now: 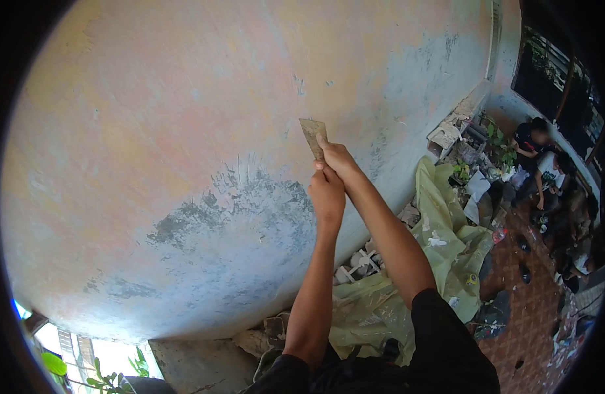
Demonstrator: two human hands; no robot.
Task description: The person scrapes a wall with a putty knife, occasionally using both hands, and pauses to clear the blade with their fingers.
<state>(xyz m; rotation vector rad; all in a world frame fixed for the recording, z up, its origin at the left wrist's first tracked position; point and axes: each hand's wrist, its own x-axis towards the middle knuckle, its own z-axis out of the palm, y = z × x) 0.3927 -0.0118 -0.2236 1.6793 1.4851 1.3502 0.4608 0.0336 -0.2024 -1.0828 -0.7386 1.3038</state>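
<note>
A flat-bladed scraper (312,136) is held up in front of the painted wall (184,118), its wide edge pointing up and slightly left. My right hand (338,159) is closed near the base of the blade, with the thumb along the metal. Just below it, my left hand (327,198) is wrapped around the handle, which the fingers hide. The wall has faded pink, yellow and blue paint. Lower down, a rough grey patch (250,197) shows where paint has come off.
A greenish sheet (440,230) covers the floor along the wall, with rubble (361,266) at its edge. Further right, people (548,167) sit near plants and clutter on red tiles (525,315). A bright opening with leaves (105,368) lies lower left.
</note>
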